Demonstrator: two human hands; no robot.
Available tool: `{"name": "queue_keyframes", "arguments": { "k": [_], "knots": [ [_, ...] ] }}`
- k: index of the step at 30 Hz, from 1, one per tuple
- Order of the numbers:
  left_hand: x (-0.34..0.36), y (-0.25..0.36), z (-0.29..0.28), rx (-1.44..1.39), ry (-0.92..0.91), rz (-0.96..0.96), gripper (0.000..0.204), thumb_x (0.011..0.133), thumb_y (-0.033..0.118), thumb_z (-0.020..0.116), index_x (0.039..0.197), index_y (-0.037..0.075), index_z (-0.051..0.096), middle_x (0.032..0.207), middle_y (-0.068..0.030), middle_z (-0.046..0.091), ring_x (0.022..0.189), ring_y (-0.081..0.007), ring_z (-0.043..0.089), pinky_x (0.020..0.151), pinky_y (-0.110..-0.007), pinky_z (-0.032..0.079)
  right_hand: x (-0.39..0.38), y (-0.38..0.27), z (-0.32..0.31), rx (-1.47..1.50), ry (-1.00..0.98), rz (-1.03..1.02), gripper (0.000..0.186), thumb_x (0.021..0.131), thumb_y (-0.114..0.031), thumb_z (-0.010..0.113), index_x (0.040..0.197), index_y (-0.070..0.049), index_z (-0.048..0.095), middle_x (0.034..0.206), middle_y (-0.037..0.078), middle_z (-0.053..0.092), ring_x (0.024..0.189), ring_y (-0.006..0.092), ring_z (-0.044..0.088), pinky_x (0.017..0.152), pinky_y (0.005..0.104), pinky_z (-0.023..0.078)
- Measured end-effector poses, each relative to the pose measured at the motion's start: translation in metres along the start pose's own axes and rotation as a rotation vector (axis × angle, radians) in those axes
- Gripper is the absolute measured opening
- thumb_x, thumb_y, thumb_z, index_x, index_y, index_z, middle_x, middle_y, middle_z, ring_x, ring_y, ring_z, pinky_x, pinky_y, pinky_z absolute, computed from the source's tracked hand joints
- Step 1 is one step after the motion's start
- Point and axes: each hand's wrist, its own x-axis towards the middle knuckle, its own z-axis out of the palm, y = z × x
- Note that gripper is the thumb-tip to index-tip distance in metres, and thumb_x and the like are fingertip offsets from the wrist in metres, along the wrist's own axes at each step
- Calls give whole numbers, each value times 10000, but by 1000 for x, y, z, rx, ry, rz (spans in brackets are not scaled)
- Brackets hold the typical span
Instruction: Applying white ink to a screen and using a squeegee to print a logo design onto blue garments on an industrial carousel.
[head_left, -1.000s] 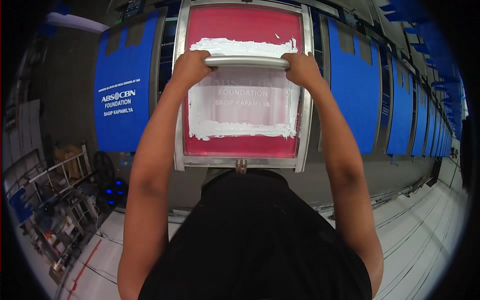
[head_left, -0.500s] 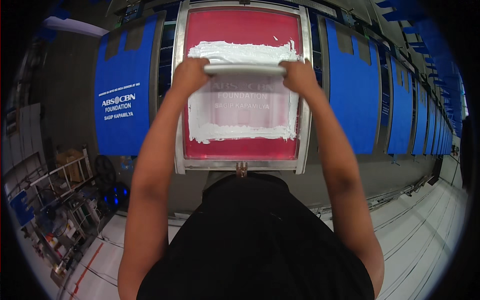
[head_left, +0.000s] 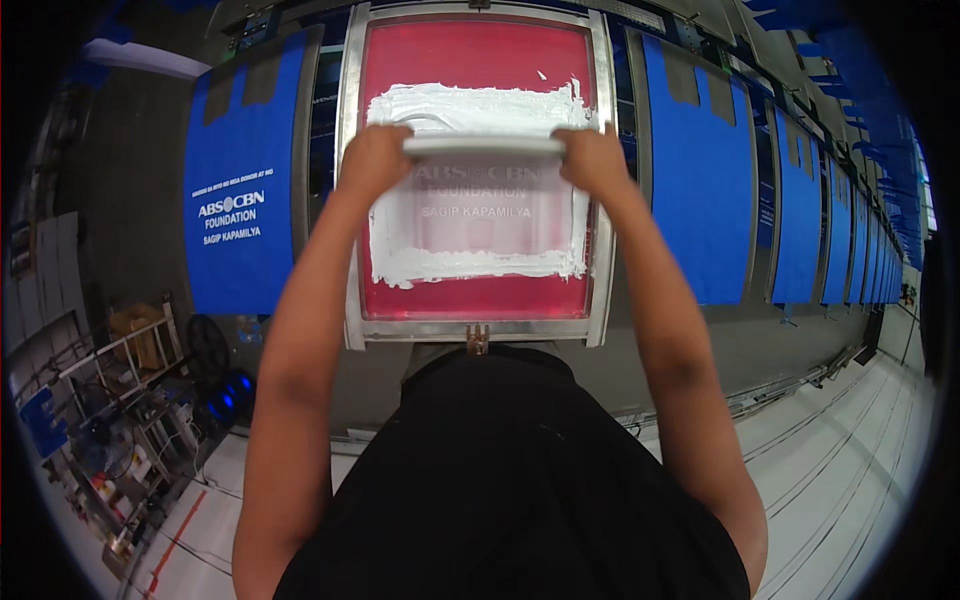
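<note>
A screen-printing screen in a metal frame (head_left: pixel 600 280) lies in front of me, its red mesh (head_left: pixel 478 50) bearing a rough border of thick white ink (head_left: pixel 475 268) around a paler middle with faint lettering. Across its upper part runs a long squeegee with a rounded pale handle (head_left: pixel 483 146). My left hand (head_left: pixel 375 158) is closed round the handle's left end, and my right hand (head_left: pixel 590 158) grips the right end. Both forearms reach up from the lower edge beside my black shirt.
Blue bag panels on platens flank the screen, one at left (head_left: pixel 238 130) printed in white, a long row (head_left: pixel 695 180) receding rightward. More blue pieces (head_left: pixel 850 60) hang at upper right. Metal racking (head_left: pixel 120 355) with a cardboard box and other equipment stands at lower left.
Both hands and the squeegee have moved a short way down the screen toward my body, with the grip kept. The whole view has also shifted slightly.
</note>
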Motion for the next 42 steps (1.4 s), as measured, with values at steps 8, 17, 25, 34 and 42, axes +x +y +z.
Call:
{"name": "queue_keyframes", "arguments": {
  "k": [8,17,25,34,42],
  "knots": [
    [-134,60,-34,-80,-202,-91,345,610,35,763,944,56,684,935,-149,676,909,-334,625,795,-420,512,-138,-52,-16,133,-166,15,443,671,-5,617,1094,-124,676,960,79,694,1020,250,615,1111,570,245],
    [11,-3,-6,19,-152,-124,292,666,166,764,936,70,709,865,-165,686,847,-339,659,769,-423,526,12,2,5,47,-86,28,368,654,-88,625,1011,-155,685,918,130,692,873,298,659,919,478,443],
    [7,26,-70,129,460,-26,559,742,318,783,1189,48,581,1218,-219,544,1072,-378,542,904,-436,461,64,21,-81,155,-137,23,522,655,-109,566,1165,-148,669,1054,162,675,1013,333,635,889,407,511],
    [-260,130,60,-1193,-796,-791,429,909,438,618,929,14,679,761,-32,636,720,-121,564,668,-316,464,118,24,-48,55,-286,-49,554,600,-145,685,1151,-91,661,1062,189,668,997,347,637,887,391,503],
    [-278,135,67,-1292,-699,-580,384,966,382,558,945,14,664,770,9,627,724,-66,556,664,-234,458,110,-40,-44,127,-71,-132,535,656,-93,593,1187,-130,642,1059,165,672,997,331,638,853,422,512]
  ]
}}
